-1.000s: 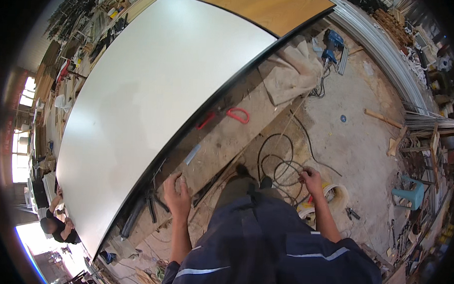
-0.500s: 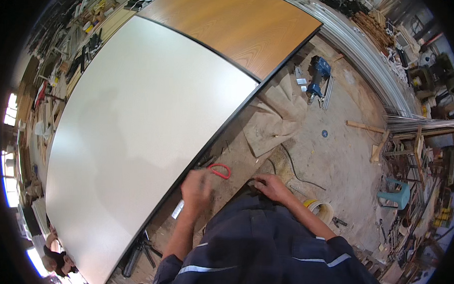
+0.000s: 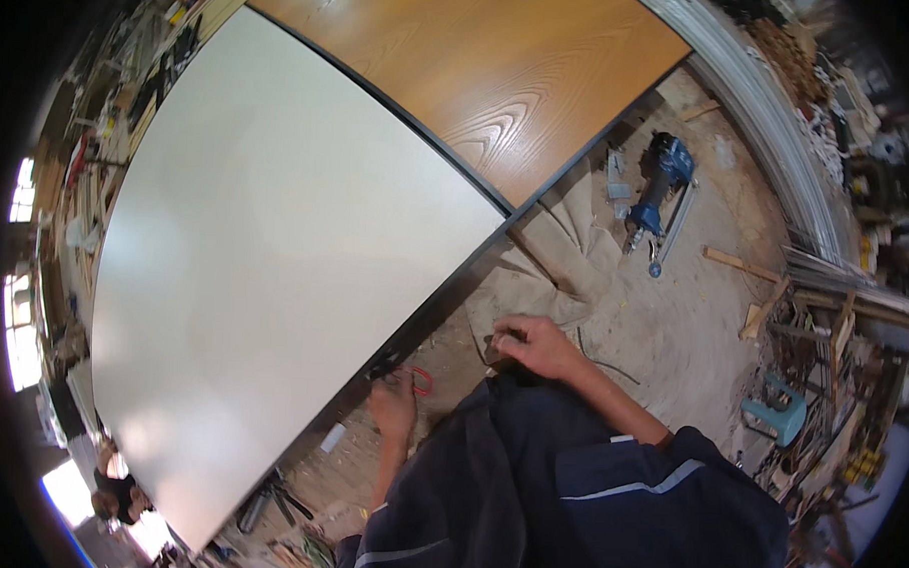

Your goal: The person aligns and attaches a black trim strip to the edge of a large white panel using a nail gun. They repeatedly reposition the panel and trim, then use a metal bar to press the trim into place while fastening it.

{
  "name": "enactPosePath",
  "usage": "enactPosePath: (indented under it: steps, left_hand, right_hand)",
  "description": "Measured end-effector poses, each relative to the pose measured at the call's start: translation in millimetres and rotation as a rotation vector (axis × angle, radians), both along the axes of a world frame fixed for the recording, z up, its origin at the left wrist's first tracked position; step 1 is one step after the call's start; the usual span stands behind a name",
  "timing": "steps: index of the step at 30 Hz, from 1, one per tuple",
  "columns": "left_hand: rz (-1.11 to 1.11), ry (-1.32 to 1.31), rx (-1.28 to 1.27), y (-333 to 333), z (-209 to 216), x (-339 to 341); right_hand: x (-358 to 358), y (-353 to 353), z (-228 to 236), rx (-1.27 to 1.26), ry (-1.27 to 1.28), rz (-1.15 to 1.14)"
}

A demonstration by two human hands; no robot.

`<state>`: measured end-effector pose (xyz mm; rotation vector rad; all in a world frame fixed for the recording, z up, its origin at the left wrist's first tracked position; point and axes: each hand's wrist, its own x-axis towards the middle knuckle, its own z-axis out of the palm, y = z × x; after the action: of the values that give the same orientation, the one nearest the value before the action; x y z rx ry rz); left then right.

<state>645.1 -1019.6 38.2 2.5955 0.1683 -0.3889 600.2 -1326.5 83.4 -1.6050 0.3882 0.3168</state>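
A wide white panel (image 3: 287,208) with a dark edge stretches across the left and middle, joined to a wood-grain panel (image 3: 482,75) at the far side. Against the near edge of the white panel, my left hand (image 3: 393,410) has its fingertips drawn together at the dark edging; what they hold, if anything, is hidden. A red looped handle (image 3: 423,382) shows right beside those fingers. My right hand (image 3: 537,345) hovers in front of my body with its fingers curled inward, and its grip is too dark to make out. A small white piece (image 3: 333,438) lies below the left hand.
A blue nail gun (image 3: 668,181) lies on the floor at the right, beside crumpled brown sheeting (image 3: 566,248). Long metal strips (image 3: 771,115) are stacked at the far right. A teal stool (image 3: 778,411) stands among wood scraps. Dark tools (image 3: 267,503) lie under the panel's near corner.
My left hand has moved down to the panel's edge next to the red handle. My right hand has lifted slightly away from my lap. The view has shifted.
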Motion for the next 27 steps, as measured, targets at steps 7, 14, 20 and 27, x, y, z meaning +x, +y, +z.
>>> enactPosePath:
  steps: [7,14,20,27]
  left_hand:
    - [0.371,-0.009,0.020,-9.5,-9.2,-25.4]
    - [0.815,0.125,-1.329,-130.4,60.1,8.2]
    - [0.774,0.160,-1.861,-185.4,41.2,12.1]
    - [0.937,0.004,-1.743,-157.3,-24.2,24.9]
  right_hand:
    - [70.6,-150.4,29.3,0.122,-0.013,-0.062]
    - [119.2,-247.2,37.7,0.343,-0.022,-0.231]
    - [164.8,-241.0,56.7,0.310,-0.158,-0.132]
    - [206.6,-215.9,51.9,0.186,-0.142,-0.073]
